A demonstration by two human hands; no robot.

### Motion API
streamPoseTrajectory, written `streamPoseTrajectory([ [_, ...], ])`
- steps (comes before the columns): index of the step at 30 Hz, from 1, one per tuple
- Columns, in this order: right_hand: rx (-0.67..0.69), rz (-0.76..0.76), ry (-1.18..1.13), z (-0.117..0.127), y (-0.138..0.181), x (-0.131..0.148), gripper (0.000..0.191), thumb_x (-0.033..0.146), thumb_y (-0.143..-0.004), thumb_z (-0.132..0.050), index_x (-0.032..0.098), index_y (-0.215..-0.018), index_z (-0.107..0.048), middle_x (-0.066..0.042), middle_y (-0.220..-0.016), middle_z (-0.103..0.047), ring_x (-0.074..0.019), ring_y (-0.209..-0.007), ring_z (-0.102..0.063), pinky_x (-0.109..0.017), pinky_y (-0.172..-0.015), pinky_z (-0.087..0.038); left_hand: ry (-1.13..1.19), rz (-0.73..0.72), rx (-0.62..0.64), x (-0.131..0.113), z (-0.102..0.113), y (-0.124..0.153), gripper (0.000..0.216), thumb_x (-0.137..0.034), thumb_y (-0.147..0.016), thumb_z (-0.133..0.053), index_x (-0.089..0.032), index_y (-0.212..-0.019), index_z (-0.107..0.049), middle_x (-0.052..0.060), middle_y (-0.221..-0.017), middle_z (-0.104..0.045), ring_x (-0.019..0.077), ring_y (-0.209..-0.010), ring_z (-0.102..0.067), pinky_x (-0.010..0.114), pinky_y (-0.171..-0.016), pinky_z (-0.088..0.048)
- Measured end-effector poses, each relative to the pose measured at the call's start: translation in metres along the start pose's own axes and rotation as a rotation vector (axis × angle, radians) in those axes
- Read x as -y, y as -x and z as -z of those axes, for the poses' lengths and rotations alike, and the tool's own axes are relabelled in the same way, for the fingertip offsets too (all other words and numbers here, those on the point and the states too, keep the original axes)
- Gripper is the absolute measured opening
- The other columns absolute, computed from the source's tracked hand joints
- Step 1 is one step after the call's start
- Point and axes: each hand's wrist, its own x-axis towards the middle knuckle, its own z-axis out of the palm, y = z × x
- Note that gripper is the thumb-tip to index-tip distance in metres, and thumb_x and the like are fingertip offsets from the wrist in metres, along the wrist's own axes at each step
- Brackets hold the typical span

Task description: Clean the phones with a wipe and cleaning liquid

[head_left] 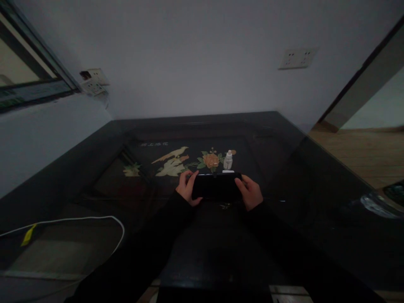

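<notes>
A black phone (217,187) is held sideways in both hands above the dark tabletop, its dark face toward me. My left hand (188,188) grips its left end, thumb and fingers closed on the edge. At the other end my right hand (249,192) is closed on it, thumb over the near face. Just beyond the phone stands a small clear bottle (227,161) with a pale cap. A small white piece (228,171) shows between bottle and phone, partly hidden.
The glossy dark table (271,139) bears a bird-and-flower picture (172,162) and reaches the grey wall. A white cable (85,218) with a yellow tag (29,235) curves at the left. Clear plastic (378,205) lies at the right. Wall sockets (297,58) are above.
</notes>
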Motion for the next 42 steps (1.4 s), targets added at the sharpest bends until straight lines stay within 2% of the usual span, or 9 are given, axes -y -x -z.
streamPoseTrajectory([
  [11,0.125,-0.054,-0.102,0.003,-0.007,-0.003,0.032,0.05,-0.072,-0.057,0.018,-0.079,-0.058,0.001,-0.067,-0.059,-0.0144,-0.062,-0.054,-0.025,-0.057,-0.044,-0.066,-0.066,-0.03,-0.001,0.005,-0.003,0.071,-0.021,-0.056,-0.067,-0.017,-0.12,-0.036,0.011,-0.116,-0.041,0.0268,-0.109,-0.048,0.037,-0.088,-0.047],
  [16,0.196,-0.084,-0.097,0.013,-0.012,0.004,0.028,0.046,-0.071,-0.06,0.019,-0.08,-0.057,0.005,-0.055,-0.052,-0.0097,-0.047,-0.045,-0.02,-0.043,-0.035,-0.081,-0.073,-0.035,-0.002,0.004,-0.002,0.071,-0.021,-0.056,-0.067,-0.013,-0.12,-0.036,0.014,-0.118,-0.041,0.0269,-0.11,-0.048,0.036,-0.09,-0.046],
  [20,0.447,-0.176,-0.054,0.031,-0.018,0.018,0.032,0.04,-0.065,-0.066,0.018,-0.088,-0.061,0.005,-0.052,-0.053,-0.0086,-0.042,-0.044,-0.019,-0.038,-0.03,-0.057,-0.117,-0.006,0.001,0.004,-0.004,0.07,-0.018,-0.059,-0.064,-0.013,-0.122,-0.034,0.015,-0.121,-0.042,0.0263,-0.114,-0.046,0.036,-0.096,-0.042],
  [22,0.577,-0.218,-0.102,0.039,-0.019,0.025,0.036,0.039,-0.065,-0.067,0.018,-0.094,-0.061,0.003,-0.063,-0.059,-0.01,-0.051,-0.051,-0.019,-0.043,-0.036,-0.047,-0.145,0.009,0.003,0.004,-0.005,0.07,-0.018,-0.06,-0.063,-0.012,-0.123,-0.033,0.015,-0.122,-0.043,0.0265,-0.116,-0.045,0.036,-0.098,-0.04],
  [25,0.661,-0.236,-0.196,0.042,-0.019,0.024,0.042,0.039,-0.067,-0.066,0.02,-0.103,-0.059,-0.001,-0.082,-0.061,-0.0125,-0.066,-0.056,-0.022,-0.054,-0.043,-0.049,-0.147,0.005,0.006,0.005,-0.006,0.07,-0.021,-0.06,-0.064,-0.012,-0.122,-0.034,0.016,-0.123,-0.042,0.0275,-0.116,-0.045,0.038,-0.096,-0.042],
  [31,0.433,-0.141,-0.144,0.033,-0.023,-0.005,0.039,0.053,-0.071,-0.057,0.016,-0.083,-0.06,0.006,-0.053,-0.04,-0.0062,-0.044,-0.035,-0.018,-0.041,-0.029,-0.038,-0.121,-0.046,0.012,0.0,-0.007,0.062,-0.022,-0.064,-0.065,-0.015,-0.118,-0.035,0.013,-0.12,-0.046,0.0238,-0.114,-0.047,0.034,-0.092,-0.045],
  [35,0.393,-0.129,-0.11,0.028,-0.022,-0.01,0.035,0.052,-0.073,-0.055,0.017,-0.08,-0.06,0.006,-0.054,-0.04,-0.0068,-0.045,-0.033,-0.019,-0.041,-0.028,-0.01,-0.135,-0.018,0.014,-0.001,-0.008,0.064,-0.021,-0.066,-0.064,-0.016,-0.121,-0.034,0.014,-0.125,-0.043,0.0239,-0.117,-0.045,0.035,-0.094,-0.043],
  [39,0.336,-0.117,-0.091,0.024,-0.018,-0.003,0.038,0.05,-0.075,-0.053,0.019,-0.096,-0.061,0.004,-0.06,-0.046,-0.0081,-0.047,-0.037,-0.019,-0.042,-0.031,-0.023,-0.067,0.005,0.014,0.0,-0.008,0.072,-0.022,-0.061,-0.065,-0.016,-0.126,-0.034,0.013,-0.127,-0.036,0.0244,-0.106,-0.051,0.034,-0.085,-0.048],
  [42,0.346,-0.132,-0.105,0.022,-0.013,0.005,0.045,0.047,-0.078,-0.049,0.024,-0.117,-0.053,0.007,-0.055,-0.041,-0.0073,-0.042,-0.032,-0.018,-0.039,-0.03,0.006,-0.058,0.013,0.014,-0.002,-0.008,0.077,-0.02,-0.057,-0.063,-0.016,-0.128,-0.032,0.012,-0.123,-0.034,0.0228,-0.099,-0.052,0.033,-0.084,-0.047],
])
